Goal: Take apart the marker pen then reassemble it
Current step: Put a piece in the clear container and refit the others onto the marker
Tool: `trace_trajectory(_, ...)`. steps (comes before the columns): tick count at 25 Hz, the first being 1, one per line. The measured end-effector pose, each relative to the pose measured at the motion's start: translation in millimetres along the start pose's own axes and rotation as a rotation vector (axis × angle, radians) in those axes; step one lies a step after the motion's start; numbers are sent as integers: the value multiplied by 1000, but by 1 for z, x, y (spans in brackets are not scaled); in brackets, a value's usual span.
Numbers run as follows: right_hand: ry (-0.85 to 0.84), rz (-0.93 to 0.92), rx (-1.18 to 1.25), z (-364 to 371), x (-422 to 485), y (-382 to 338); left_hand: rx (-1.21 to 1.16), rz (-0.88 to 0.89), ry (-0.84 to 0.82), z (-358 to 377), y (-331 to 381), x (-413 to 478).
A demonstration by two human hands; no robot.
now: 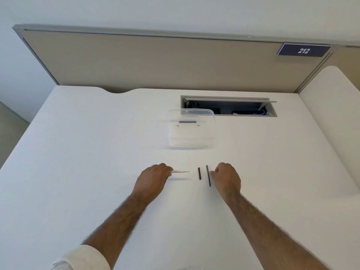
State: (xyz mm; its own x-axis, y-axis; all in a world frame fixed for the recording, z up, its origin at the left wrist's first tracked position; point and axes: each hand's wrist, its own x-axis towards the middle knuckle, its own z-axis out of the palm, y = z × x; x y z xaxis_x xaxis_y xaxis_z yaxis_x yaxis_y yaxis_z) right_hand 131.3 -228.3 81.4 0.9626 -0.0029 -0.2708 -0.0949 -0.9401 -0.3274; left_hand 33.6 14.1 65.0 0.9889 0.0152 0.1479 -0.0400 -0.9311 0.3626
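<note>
Marker pen: in pieces on white desk [97, 152], near front centre. White barrel [180, 171] pinched at its 9 o'clock end by left hand [153, 177], pointing toward 3 o'clock, apparently raised just above the surface. Short black piece [199, 173], probably the cap, flat on the desk at 3 o'clock from the barrel tip, apart from it, lengthwise 12-to-6. Long thin black rod [208, 175], probably the ink core, just beside the short piece on its 3 o'clock side. Right hand [226, 177] curled loosely, fingertips at the rod's middle; contact or grip not determinable.

Clear plastic container [191, 127] at 12 o'clock from the hands, well apart, with one more dark strip [187, 122] visible at it; part of the marker or not, undetermined. Open cable hatch [228, 106] beyond, at 1 o'clock.

Progress, judged: disassembly apparently complete, three parts separated. Remaining: rod into barrel, then cap fitted. Reassembly apparently about to begin; no parts joined yet.
</note>
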Motion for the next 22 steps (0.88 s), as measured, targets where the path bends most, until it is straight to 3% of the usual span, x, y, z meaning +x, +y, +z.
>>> trace_trajectory(4, -66, -13, -83, 11, 1, -12, -1, -13, -22, 1, 5, -1)
trace_trajectory(16, 58, -7, -127, 3, 1, -10, -42, -71, 8, -6, 7, 7)
trace_trajectory(20, 213, -27, 210, -23, 1, -15, -93, -141, 5, -7, 4, 9)
trace_trajectory(22, 167, -42, 496, -34, 2, -24, -120, -164, 6, -7, 4, 10)
